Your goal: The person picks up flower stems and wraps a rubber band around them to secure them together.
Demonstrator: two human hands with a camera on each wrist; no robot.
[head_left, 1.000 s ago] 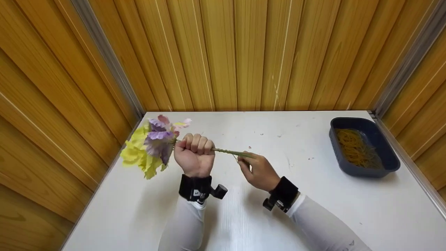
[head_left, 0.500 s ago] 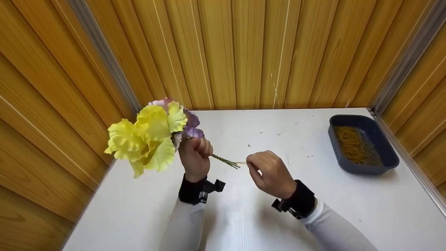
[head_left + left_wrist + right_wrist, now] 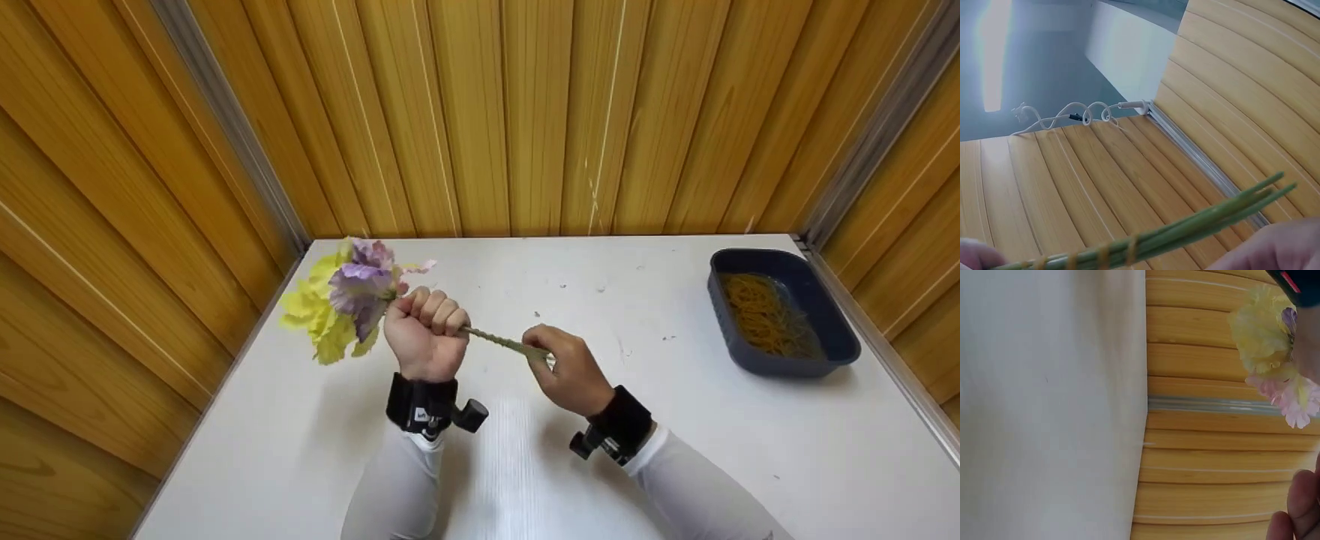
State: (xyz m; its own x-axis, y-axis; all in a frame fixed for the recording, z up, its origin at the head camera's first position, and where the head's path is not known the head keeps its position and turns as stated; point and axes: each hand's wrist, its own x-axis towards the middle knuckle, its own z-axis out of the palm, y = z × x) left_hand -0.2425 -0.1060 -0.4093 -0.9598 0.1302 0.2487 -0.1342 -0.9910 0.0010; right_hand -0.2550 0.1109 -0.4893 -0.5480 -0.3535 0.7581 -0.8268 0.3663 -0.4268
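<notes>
A bunch of artificial flowers, yellow, purple and pink, points left over the table. My left hand grips its stems just below the blooms, palm toward the head camera. From that fist the green stems run right to my right hand, whose thumb and fingers are curled around their ends. In the left wrist view, a yellowish rubber band is wound in several turns along the stems. The right wrist view shows fingertips at its lower right edge; what lies between them is hidden there.
A dark blue plastic tub with many yellow rubber bands stands on the white table at the right. Wood-panelled walls enclose the back and sides. Small specks lie on the tabletop.
The right hand drew a thin yellowish strand away from the stem ends, then came back to them. The left wrist turned the blooms toward the viewer and back again.
</notes>
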